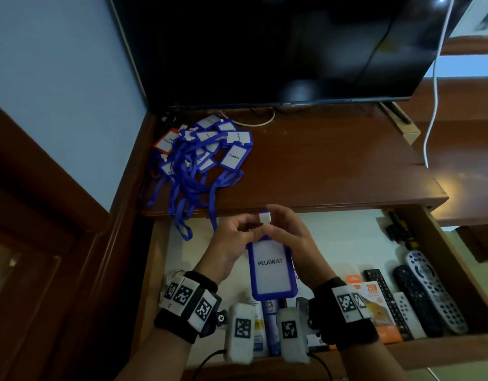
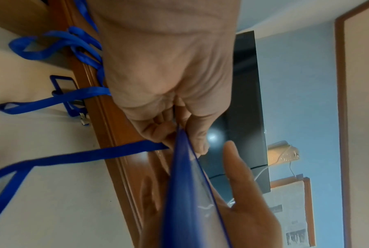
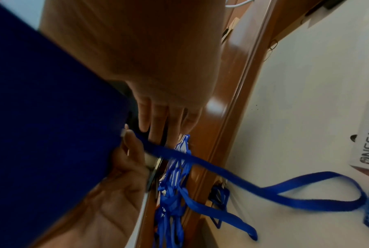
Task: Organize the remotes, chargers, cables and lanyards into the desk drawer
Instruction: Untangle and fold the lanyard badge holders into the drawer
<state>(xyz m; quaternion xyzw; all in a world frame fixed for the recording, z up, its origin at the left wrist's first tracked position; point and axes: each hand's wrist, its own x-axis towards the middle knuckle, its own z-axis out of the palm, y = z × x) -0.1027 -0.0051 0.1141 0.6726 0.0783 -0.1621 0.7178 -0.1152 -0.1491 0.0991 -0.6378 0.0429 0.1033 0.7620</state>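
Note:
Over the open drawer (image 1: 347,237) both hands hold a blue badge holder (image 1: 271,268) marked PELAWAT by its top. My left hand (image 1: 231,237) pinches the top edge, and its blue strap (image 2: 77,156) trails from the fingers. My right hand (image 1: 286,232) grips the top by the white clip (image 1: 264,218). The holder (image 3: 41,117) fills the left of the right wrist view, with the strap (image 3: 264,186) looping onto the drawer floor. A tangled pile of blue lanyards (image 1: 201,158) lies on the desktop at back left, straps hanging over the edge. Several remotes (image 1: 418,295) lie at the drawer's right.
A dark television (image 1: 264,50) stands at the back of the wooden desktop (image 1: 333,160). A white cable (image 1: 435,92) hangs at the right. An orange charger box (image 1: 374,303) and other boxes fill the drawer's front. A white ONESAM box (image 3: 366,142) lies in the drawer.

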